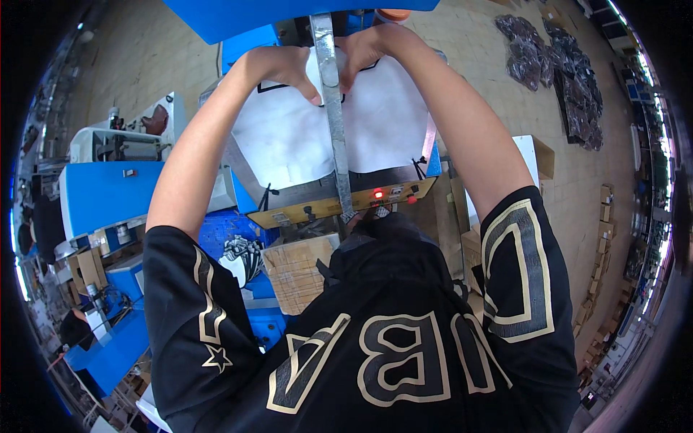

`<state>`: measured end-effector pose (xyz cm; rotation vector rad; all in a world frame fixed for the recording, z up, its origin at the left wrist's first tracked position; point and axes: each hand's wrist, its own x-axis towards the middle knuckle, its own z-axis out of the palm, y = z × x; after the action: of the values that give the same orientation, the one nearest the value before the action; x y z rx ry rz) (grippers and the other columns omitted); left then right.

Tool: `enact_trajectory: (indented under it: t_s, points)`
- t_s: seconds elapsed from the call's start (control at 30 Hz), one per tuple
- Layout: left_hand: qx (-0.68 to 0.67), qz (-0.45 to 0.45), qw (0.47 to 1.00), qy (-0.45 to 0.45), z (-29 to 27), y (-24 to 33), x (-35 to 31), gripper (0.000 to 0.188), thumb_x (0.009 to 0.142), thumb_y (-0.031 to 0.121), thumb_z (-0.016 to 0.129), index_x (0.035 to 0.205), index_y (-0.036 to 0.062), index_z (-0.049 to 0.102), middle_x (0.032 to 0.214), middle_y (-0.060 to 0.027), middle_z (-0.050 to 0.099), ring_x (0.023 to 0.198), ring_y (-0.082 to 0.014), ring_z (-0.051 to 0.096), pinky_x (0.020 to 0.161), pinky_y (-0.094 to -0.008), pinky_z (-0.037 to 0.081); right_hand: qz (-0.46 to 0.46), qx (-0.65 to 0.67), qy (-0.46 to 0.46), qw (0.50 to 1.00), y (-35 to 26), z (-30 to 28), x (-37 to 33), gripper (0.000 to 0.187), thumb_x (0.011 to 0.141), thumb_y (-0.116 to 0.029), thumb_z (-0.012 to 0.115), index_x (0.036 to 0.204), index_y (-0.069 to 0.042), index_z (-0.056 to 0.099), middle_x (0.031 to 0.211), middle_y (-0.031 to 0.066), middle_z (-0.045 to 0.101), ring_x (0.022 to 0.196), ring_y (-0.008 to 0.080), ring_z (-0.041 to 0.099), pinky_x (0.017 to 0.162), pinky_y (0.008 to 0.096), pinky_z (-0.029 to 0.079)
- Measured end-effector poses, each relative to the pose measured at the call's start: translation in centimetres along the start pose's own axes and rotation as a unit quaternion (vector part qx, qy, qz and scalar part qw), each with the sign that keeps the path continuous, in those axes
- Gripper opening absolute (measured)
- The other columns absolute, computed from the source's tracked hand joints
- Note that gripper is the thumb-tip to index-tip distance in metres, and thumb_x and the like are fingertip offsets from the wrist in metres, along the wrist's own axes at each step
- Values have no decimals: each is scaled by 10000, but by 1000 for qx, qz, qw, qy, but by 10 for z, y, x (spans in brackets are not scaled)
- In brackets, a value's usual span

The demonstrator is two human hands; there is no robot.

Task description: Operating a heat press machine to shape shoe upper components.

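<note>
Both the left hand [278, 66] and right hand [368, 45] pinched the white fabric piece [382, 123] at the machine bed's [390, 177] far edge; brown cartons [292, 270] sat below its near edge

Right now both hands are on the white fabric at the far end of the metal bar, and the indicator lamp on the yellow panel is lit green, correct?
Not quite. The lamp on the yellow panel glows red, not green, as the head view shows. The rest holds: left hand and right hand rest on the white fabric beside the metal bar.
</note>
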<state>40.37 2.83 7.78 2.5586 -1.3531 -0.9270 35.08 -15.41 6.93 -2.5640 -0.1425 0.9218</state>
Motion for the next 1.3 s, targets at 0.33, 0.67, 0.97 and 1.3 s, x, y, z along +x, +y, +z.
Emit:
enact_trajectory:
  t_s: [0.33, 0.67, 0.97, 1.3]
  points:
    - [28, -21, 999, 6, 2, -2, 4, 840, 534, 485, 855, 1091, -94, 611, 990, -216, 680, 921, -314, 660, 830, -349, 515, -12, -2, 2, 1000, 9, 3, 11, 1020, 570, -318, 888, 1423, -68, 388, 1281, 204, 577, 1176, 319, 568, 1012, 386, 449]
    - [-19, -8, 1000, -13, 6, -9, 8, 804, 544, 448, 869, 1133, -38, 614, 1068, -203, 670, 988, -311, 643, 888, -358, 493, -6, 13, -4, 1000, 2, 3, 7, 1083, 589, -331, 888, 1470, -95, 303, 1318, 201, 553, 1201, 336, 554, 1044, 408, 432]
    - [-64, 7, 998, -22, -5, 9, -8, 702, 589, 363, 870, 1177, 65, 629, 1098, -163, 669, 1036, -287, 619, 925, -346, 470, -20, -2, 27, 999, 6, 6, 9, 991, 599, -377, 880, 1415, -85, 399, 1281, 194, 580, 1169, 327, 576, 1026, 400, 448]
    - [-118, 62, 847, 514, 13, 5, -12, 303, 941, 293, 476, 1031, 56, 643, 921, -240, 651, 889, -470, 594, 752, -475, 500, -75, -62, 341, 935, 4, 10, 5, 352, 826, -293, 574, 1089, -86, 680, 1085, 191, 673, 969, 356, 657, 830, 444, 524]
